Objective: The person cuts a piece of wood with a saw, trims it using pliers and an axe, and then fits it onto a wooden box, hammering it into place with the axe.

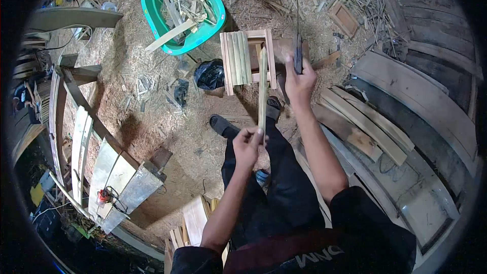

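Observation:
My left hand (247,147) is closed on the lower end of a narrow wooden strip (262,91). The strip points away from me, and its pointed far end lies over a small wooden frame (270,61). Several slats (238,58) cover the left part of that frame. To the right of the frame, my right hand (300,78) grips the dark handle of a long thin tool (298,45), whose narrow blade points away from me. The blade is apart from the strip.
A green tub (219,29) of wood scraps stands beyond the frame, with a black bag (209,74) nearer. Curved boards (365,122) lie at the right. A metal-topped bench (122,187) with a red tool (104,197) is at the left. Shavings cover the floor.

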`<state>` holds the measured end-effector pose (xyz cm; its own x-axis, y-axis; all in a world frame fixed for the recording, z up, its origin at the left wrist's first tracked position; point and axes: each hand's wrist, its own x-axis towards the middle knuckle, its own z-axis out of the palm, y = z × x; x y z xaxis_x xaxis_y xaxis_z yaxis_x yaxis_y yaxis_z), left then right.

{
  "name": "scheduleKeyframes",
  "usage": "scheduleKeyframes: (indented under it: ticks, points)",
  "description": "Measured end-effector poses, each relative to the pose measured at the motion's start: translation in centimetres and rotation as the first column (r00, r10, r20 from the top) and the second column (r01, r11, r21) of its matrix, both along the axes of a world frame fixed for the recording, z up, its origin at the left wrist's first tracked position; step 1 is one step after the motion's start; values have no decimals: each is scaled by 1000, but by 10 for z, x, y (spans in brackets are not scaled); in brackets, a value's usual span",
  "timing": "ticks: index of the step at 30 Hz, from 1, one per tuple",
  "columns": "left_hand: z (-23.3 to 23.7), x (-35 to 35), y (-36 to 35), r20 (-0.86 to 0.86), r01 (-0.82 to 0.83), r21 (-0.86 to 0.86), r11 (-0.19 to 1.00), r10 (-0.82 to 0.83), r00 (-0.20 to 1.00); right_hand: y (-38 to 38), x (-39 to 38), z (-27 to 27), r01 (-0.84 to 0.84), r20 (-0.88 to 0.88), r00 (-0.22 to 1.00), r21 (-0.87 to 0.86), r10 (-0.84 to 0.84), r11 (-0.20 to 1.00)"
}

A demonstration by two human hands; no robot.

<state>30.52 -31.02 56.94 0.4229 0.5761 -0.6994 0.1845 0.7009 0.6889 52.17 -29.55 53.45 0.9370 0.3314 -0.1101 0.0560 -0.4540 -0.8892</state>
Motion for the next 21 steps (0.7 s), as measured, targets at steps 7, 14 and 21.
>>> scheduleKeyframes:
  ticks: [7,14,21]
  points:
    - [-171,55,22,-238,-17,36,999,25,971,-62,-39,-72,-37,12,999,-127,39,991]
    - [-302,116,19,-291,-69,136,988,106,951,-124,-52,-113,-90,-159,986,-309,42,947]
    - [-303,119,15,-290,-262,183,948,307,907,-146,-32,-129,-137,-229,971,-282,72,950]
